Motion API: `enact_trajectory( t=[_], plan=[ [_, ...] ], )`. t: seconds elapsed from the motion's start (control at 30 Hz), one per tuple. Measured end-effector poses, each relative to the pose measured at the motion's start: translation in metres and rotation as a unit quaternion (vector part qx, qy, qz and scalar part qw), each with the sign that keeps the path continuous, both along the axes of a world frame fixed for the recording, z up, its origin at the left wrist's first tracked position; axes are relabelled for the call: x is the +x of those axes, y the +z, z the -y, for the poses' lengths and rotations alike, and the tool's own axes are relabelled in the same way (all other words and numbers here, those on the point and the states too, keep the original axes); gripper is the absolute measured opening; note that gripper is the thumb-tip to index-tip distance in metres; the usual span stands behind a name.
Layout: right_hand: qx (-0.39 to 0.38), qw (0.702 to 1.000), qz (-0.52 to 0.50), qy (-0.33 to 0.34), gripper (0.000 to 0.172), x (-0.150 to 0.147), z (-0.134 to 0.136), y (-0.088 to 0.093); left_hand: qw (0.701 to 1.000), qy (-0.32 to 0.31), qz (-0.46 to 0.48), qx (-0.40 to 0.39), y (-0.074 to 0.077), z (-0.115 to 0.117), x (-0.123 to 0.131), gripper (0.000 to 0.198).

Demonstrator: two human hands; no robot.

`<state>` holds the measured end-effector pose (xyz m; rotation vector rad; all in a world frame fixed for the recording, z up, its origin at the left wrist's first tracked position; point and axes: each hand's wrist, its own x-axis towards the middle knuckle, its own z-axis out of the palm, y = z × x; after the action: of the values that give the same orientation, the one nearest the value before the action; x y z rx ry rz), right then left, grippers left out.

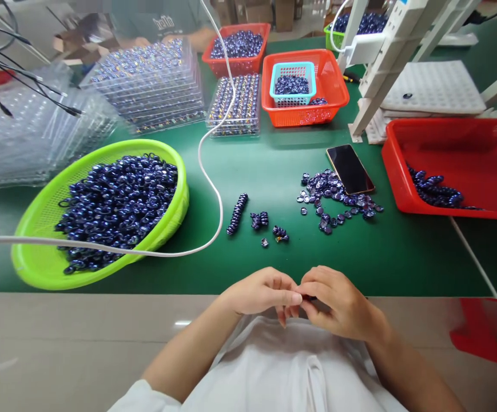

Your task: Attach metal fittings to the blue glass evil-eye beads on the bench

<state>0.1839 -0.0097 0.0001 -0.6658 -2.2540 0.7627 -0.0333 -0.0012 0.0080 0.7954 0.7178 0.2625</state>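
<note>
Pinching a small dark piece [310, 297] between their fingertips, your left hand [260, 294] and right hand [339, 303] meet at the green table [381, 257] edge.

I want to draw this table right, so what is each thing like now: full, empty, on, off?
Green basket, heaped with dark blue beads.
Red tray, nearly empty, a few beads at one side.
Blue basket, partly filled, sitting inside an orange basket.
Phone, flat, screen dark.
White cable, slack across the table.
Left hand, pinching a small dark piece.
Right hand, pinching the same piece.
</note>
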Motion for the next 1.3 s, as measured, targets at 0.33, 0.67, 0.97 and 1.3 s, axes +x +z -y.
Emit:
enact_trajectory(
  t=[0.33,0.67,0.97,1.3],
  plan=[
    [-0.188,0.967,-0.076,-0.157,0.011,0.001,-0.003,-0.005,0.771,0.208,-0.376,0.470,-0.003,-0.007,-0.024,0.023],
    [-0.288,0.932,-0.116,-0.188,0.018,-0.013,0.000,-0.007,0.675,0.229,-0.386,0.587,-0.027,-0.019,-0.027,0.014],
    [-0.111,0.973,-0.100,-0.177,0.016,-0.025,0.005,-0.009,0.918,0.358,-0.096,0.139,-0.006,0.000,0.019,0.023],
    [-0.056,0.982,-0.075,-0.162,0.026,-0.027,0.010,-0.012,0.910,0.382,-0.092,0.134,-0.003,0.000,0.022,0.031]
  ],
)
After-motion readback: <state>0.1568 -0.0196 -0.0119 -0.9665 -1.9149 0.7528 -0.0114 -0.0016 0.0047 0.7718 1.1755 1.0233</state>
